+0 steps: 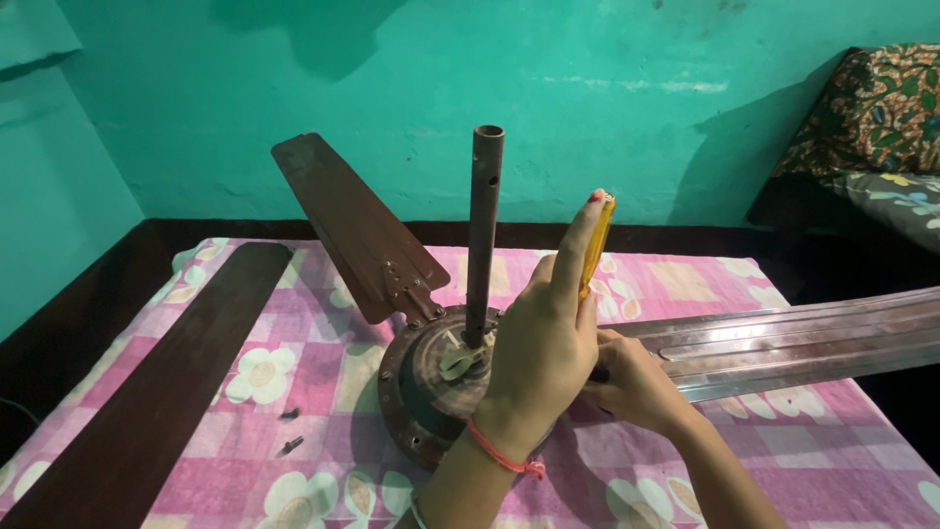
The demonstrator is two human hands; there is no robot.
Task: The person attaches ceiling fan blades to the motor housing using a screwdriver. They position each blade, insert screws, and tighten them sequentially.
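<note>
A brown ceiling fan motor lies on a pink floral cloth, its down rod standing upright. My left hand, with a red thread at the wrist, holds a yellow-handled screwdriver upright at the motor's right side, the forefinger stretched along the handle. My right hand sits just below and to the right, its fingers curled around a small dark part at the screwdriver's lower end, where a silvery blade meets the motor. The tool's tip is hidden behind my left hand.
A brown blade is bolted to the motor and points up and left. A loose dark blade lies along the cloth's left side. Two small dark screws rest beside the motor. A patterned cushion sits at the far right.
</note>
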